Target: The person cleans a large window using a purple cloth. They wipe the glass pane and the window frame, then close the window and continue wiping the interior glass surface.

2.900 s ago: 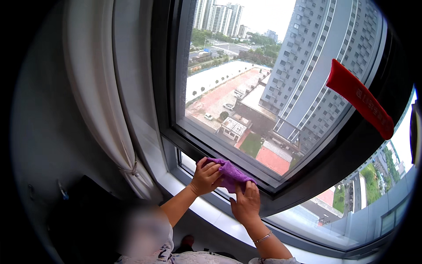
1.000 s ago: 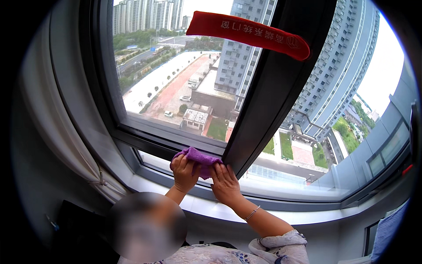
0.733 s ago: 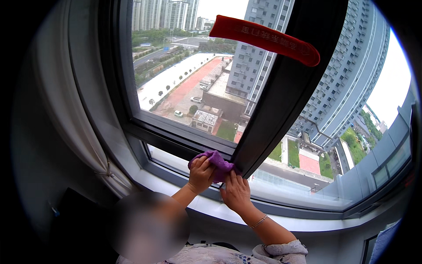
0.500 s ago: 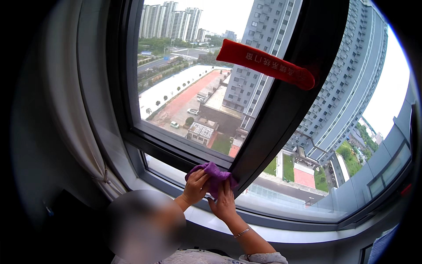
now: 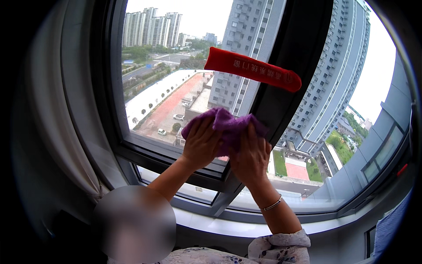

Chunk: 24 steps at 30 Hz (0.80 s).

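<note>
Purple cloth [image 5: 228,125] bunched up against dark window frame [image 5: 281,88], right where upright bar meets lower rail. Going left to right: grey curtain [image 5: 66,110] hanging at far left, then left hand [image 5: 201,143] with fingers curled round cloth's left side, pressing it on glass. Right hand [image 5: 251,154] flat over cloth's right part, fingers spread, thin bracelet [image 5: 273,204] on wrist. Red sticker strip [image 5: 252,69] on glass above cloth, clear of it. Pale sill [image 5: 220,224] below.

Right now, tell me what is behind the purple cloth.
Both the left hand and right hand press the purple cloth against the window. Around it show glass and the dark frame. The surface directly behind the cloth is covered.
</note>
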Tool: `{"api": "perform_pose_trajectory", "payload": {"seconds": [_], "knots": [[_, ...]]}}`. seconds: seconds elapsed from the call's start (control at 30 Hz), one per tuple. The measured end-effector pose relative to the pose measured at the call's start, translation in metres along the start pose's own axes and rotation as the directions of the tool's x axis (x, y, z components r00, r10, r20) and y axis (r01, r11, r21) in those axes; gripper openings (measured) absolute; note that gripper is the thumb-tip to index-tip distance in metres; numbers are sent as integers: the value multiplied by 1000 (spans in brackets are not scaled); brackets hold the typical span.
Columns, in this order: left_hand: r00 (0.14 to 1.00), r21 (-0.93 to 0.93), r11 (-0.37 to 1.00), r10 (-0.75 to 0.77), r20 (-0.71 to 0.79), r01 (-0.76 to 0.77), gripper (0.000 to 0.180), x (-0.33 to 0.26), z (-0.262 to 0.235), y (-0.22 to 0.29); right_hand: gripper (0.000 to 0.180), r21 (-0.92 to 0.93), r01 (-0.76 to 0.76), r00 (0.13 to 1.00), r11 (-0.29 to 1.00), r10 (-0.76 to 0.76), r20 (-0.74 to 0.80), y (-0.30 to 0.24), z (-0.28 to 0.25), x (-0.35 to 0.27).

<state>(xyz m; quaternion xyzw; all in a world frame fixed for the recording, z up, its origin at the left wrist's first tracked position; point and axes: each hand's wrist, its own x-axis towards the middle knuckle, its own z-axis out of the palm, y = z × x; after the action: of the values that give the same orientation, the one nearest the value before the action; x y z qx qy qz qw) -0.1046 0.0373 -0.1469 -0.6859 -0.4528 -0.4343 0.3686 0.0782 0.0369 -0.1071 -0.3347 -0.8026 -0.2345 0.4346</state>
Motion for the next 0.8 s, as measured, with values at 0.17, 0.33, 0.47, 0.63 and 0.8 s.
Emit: {"api": "perform_pose_trajectory", "payload": {"seconds": [0.17, 0.33, 0.47, 0.63, 0.8], "knots": [[997, 16, 1000, 7, -81, -5, 45, 73, -18, -9, 55, -258, 158, 979, 953, -185, -87, 10, -21, 62], [1000, 30, 1000, 4, 18, -4, 50, -8, 5, -4, 52, -191, 183, 983, 964, -172, 71, 0, 24, -8], [983, -49, 997, -43, 177, 52, 54, -110, 21, 6, 61, 55, 147, 924, 988, -157, 349, -13, 36, -87], [979, -275, 940, -190, 79, 205, 55, -102, 19, 17, 59, 63, 95, 981, 993, -104, 164, -10, 23, -60], [996, -80, 995, -62, -61, 57, 54, 0, -1, -10, 52, -178, 191, 978, 965, -202, -51, 1, 0, 25]]}}
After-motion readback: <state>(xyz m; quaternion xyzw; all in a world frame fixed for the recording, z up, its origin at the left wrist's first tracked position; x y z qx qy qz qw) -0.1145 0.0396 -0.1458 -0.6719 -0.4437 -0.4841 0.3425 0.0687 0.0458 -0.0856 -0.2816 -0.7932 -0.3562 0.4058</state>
